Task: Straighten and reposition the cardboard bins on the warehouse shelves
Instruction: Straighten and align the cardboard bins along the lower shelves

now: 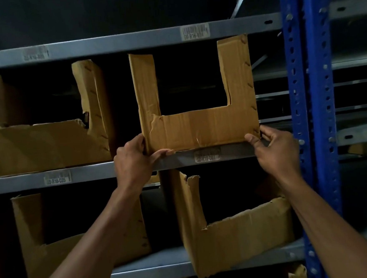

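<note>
Cardboard bin (201, 124) interior dark; shelf labels (207, 155) blurred, unreadable.

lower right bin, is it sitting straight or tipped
Tipped. The lower right bin leans left, its bottom edge slanting against the level shelf beam, one corner hanging past it.

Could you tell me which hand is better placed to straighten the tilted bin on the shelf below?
Right. The right hand grips the upper bin at its lower right corner, directly above the tilted lower bin; the left hand is farther over.
</note>
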`<state>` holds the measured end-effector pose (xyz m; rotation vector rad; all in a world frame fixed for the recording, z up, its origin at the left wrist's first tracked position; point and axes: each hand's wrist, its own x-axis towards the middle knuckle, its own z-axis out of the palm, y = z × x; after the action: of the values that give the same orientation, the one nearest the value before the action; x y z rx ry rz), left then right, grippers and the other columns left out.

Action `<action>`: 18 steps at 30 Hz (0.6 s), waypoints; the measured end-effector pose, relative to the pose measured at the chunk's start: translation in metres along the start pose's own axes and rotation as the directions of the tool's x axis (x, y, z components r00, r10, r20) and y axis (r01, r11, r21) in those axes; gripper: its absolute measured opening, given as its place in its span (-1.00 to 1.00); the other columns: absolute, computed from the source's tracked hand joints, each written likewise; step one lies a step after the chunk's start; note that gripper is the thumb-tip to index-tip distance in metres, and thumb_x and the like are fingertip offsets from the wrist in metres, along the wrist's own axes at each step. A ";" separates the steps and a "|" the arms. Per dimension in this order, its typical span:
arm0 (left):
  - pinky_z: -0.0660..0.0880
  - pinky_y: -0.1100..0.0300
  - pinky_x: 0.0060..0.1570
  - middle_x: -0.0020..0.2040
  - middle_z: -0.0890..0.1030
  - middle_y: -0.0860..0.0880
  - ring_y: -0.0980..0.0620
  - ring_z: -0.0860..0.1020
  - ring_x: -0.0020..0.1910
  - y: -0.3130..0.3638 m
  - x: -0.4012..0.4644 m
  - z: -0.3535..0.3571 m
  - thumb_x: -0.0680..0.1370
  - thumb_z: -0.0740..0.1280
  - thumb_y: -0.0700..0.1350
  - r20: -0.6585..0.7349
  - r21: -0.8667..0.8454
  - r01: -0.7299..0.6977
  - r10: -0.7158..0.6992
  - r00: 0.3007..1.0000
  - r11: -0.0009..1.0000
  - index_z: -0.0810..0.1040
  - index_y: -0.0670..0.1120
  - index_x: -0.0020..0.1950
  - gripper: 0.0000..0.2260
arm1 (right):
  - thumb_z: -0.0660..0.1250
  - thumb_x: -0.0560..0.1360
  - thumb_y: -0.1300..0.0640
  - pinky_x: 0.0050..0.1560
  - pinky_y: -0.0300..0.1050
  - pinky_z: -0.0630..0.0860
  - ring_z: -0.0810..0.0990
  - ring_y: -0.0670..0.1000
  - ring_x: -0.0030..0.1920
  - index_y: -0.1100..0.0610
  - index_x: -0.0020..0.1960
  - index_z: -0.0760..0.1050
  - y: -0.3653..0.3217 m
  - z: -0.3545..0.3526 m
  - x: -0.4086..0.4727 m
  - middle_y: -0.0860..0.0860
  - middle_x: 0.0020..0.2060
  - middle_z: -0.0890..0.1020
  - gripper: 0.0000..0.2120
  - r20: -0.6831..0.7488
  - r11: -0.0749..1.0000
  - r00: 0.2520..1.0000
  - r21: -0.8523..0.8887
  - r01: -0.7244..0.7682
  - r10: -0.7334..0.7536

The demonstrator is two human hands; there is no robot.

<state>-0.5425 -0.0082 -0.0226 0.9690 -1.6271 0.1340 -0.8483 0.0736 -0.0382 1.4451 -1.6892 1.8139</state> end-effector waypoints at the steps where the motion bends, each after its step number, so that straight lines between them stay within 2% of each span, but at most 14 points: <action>1: 0.71 -0.03 -0.11 -0.07 0.71 0.01 0.07 0.70 -0.11 0.000 -0.001 0.001 0.35 0.53 0.33 -0.011 0.011 -0.007 0.007 1.000 1.000 0.62 -0.07 0.11 -0.44 | 0.43 0.58 -0.09 0.19 -0.08 0.57 0.64 0.08 0.27 0.20 0.46 0.50 0.000 0.001 0.002 0.11 0.30 0.65 -0.44 0.001 1.000 1.000 -0.013 -0.003 0.003; 4: 0.71 -0.05 -0.12 -0.06 0.72 0.00 0.06 0.70 -0.13 0.002 -0.004 0.004 0.37 0.54 0.30 -0.041 0.026 -0.021 0.022 0.999 0.999 0.63 -0.09 0.14 -0.45 | 0.43 0.58 -0.11 0.22 0.02 0.61 0.65 0.09 0.24 0.19 0.44 0.52 0.000 0.003 0.005 0.12 0.28 0.67 -0.45 0.015 0.999 1.000 -0.040 0.001 0.000; 7: 0.71 -0.04 -0.12 -0.06 0.72 -0.01 0.06 0.70 -0.12 0.003 -0.006 0.004 0.38 0.51 0.32 -0.061 0.027 -0.032 0.034 0.998 0.999 0.63 -0.10 0.15 -0.43 | 0.44 0.58 -0.09 0.27 -0.06 0.55 0.61 0.07 0.32 0.18 0.50 0.47 0.004 0.003 0.004 0.13 0.35 0.61 -0.42 0.036 0.999 0.999 -0.016 -0.029 0.029; 10: 0.71 -0.04 -0.08 -0.04 0.72 -0.01 0.04 0.70 -0.08 0.004 -0.005 0.003 0.40 0.55 0.28 -0.062 0.033 -0.019 0.021 0.998 0.999 0.65 -0.09 0.17 -0.46 | 0.46 0.57 -0.05 0.25 -0.12 0.50 0.61 0.07 0.33 0.17 0.49 0.47 0.005 0.003 0.001 0.13 0.36 0.61 -0.42 0.032 0.999 0.999 -0.038 -0.020 0.021; 13: 0.71 -0.08 -0.05 -0.01 0.73 -0.03 0.01 0.72 -0.03 0.003 -0.005 0.004 0.38 0.51 0.34 -0.048 0.013 -0.013 0.014 0.999 1.000 0.64 -0.07 0.18 -0.42 | 0.47 0.56 -0.05 0.24 -0.09 0.53 0.62 0.07 0.31 0.17 0.48 0.48 0.006 0.003 -0.002 0.13 0.34 0.62 -0.43 0.014 0.999 1.000 -0.040 -0.002 0.003; 18: 0.71 -0.09 -0.09 -0.02 0.72 -0.02 0.01 0.71 -0.04 -0.003 0.000 0.008 0.40 0.48 0.37 -0.040 0.076 -0.028 0.031 0.999 0.997 0.62 -0.04 0.18 -0.42 | 0.50 0.54 -0.05 0.28 0.00 0.58 0.64 0.07 0.28 0.17 0.44 0.52 0.010 0.005 -0.004 0.12 0.31 0.64 -0.45 -0.026 0.997 0.999 -0.058 0.041 -0.043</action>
<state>-0.5468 -0.0144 -0.0267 0.9937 -1.6086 0.2353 -0.8515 0.0679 -0.0483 1.4149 -1.6711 1.7412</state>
